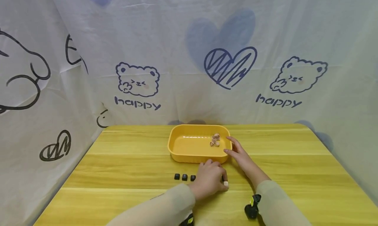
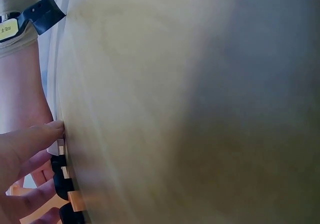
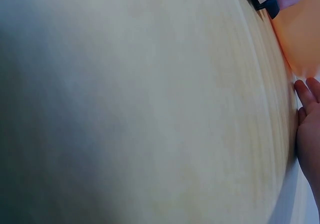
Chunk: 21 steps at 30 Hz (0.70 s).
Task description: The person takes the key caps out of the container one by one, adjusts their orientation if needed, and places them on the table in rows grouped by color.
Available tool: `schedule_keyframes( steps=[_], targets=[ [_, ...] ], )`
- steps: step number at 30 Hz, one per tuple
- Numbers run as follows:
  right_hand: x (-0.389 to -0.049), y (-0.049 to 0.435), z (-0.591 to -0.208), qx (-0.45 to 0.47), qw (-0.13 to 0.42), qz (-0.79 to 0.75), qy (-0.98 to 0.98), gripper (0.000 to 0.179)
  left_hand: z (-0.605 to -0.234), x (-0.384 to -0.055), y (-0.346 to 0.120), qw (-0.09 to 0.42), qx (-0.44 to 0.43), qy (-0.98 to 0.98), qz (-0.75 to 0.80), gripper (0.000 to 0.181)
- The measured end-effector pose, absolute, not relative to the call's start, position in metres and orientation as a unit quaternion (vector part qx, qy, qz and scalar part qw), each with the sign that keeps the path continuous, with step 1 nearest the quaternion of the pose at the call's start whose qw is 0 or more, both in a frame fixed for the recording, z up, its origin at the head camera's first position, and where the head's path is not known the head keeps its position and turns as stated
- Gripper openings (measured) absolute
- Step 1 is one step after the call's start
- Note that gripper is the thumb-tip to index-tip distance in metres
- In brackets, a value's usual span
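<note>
My left hand [image 1: 208, 175] bends over the table in front of the yellow plastic tub [image 1: 189, 159], pinching a small pale block [image 1: 225, 183] between thumb and fingers. Three small black pieces that look like keycaps [image 1: 184, 177] show in a row left of that hand. More of these black pieces [image 2: 63, 185] appear beside its fingers in the left wrist view, partly covered. At the tub's right end, my right hand [image 1: 240, 155] rests on the rim with extended, spread fingers. Several small tan blocks [image 1: 215, 140] lie inside the tub, towards its right end.
The wood-grain table [image 1: 118, 173] reaches back to a pale printed cloth [image 1: 177, 55] hanging behind it. More cloth hangs along the left and right sides. Each wrist carries a black camera mount [image 1: 252, 208] near the sleeve.
</note>
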State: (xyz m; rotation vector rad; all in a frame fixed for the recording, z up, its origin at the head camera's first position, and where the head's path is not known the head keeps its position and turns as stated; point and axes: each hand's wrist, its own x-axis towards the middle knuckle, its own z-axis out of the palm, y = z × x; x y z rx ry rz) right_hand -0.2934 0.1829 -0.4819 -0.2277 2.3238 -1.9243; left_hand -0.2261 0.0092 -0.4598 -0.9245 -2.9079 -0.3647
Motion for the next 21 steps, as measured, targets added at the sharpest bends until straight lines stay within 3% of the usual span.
schedule_keyframes(
  steps=[11,17,21],
  targets=[
    [-0.2933,0.183,-0.4836,-0.074,0.055,-0.636,0.766,0.058,-0.4598,-0.2257,0.0069,0.031,-0.308,-0.943,-0.121,0.02],
    [-0.2942,0.1826,-0.4847,-0.071,0.051,-0.637,0.766,0.058,-0.4599,-0.227,0.0065,0.028,-0.317,-0.94,-0.121,0.034],
    [-0.2946,0.1827,-0.4846,-0.071,0.051,-0.633,0.769,0.058,-0.4599,-0.2279,0.0061,0.013,-0.323,-0.937,-0.129,0.032]
  ],
)
